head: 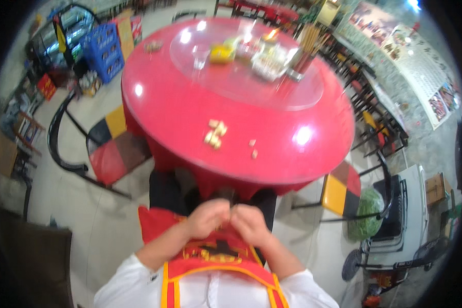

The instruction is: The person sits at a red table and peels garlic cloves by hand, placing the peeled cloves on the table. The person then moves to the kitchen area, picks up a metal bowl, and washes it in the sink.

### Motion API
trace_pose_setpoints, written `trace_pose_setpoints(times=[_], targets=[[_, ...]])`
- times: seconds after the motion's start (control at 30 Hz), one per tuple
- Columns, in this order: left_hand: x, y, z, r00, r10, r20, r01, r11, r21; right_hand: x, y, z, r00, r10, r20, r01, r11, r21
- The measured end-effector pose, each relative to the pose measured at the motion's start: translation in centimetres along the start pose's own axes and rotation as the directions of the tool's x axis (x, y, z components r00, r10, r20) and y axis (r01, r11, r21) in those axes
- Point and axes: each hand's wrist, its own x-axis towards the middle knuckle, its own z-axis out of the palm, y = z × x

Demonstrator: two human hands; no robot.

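My left hand (pixel 208 217) and my right hand (pixel 251 224) meet in front of my lap, below the near edge of a round table. Their fingers are curled and the fingertips come together. Blur hides whether anything is pinched between them. Under both hands is a red apron (pixel 211 246) with yellow trim. On the red-covered round table (pixel 169 115) ahead lies a small cluster of pale cream pieces (pixel 215 134), perhaps peanuts or garlic cloves. To their right are two smaller bits (pixel 253 148), apart from each other.
A clear turntable (pixel 223 86) carries a white basket (pixel 268 66), a yellow packet (pixel 221 54) and a holder of chopsticks (pixel 306 54). Patchwork-seat chairs stand at left (pixel 115 154) and right (pixel 340 188). Farther out are blue crates (pixel 103 52) and a green bag (pixel 367 215).
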Motion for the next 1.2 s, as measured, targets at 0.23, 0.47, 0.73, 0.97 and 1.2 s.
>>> trace_pose_setpoints(times=[0.23, 0.47, 0.73, 0.97, 1.2], targets=[[0.0, 1.1, 0.0, 0.939, 0.344, -0.020, -0.261, 0.748, 0.611, -1.1, -0.3, 2.3, 0.879, 0.462, 0.118, -0.373, 0.513, 0.773], [-0.2, 0.3, -1.1, 0.897, 0.433, 0.089, -0.363, 0.606, 0.708, -0.7, -0.6, 2.2, 0.796, 0.526, 0.299, -0.418, 0.121, 0.900], [-0.8, -0.3, 1.0, 0.930, -0.228, -0.288, 0.156, 0.955, -0.252, -0.4, 0.3, 3.5, 0.920, 0.241, -0.309, -0.196, 0.965, 0.172], [-1.6, -0.1, 1.9, 0.864, -0.408, -0.294, 0.241, 0.849, -0.470, -0.3, 1.4, 3.8, 0.946, -0.014, -0.324, -0.040, 0.987, -0.159], [-1.8, 0.4, 1.1, 0.880, -0.353, -0.318, 0.322, 0.935, -0.145, 0.0, 1.8, 3.3, 0.933, 0.038, -0.359, -0.079, 0.992, -0.102]])
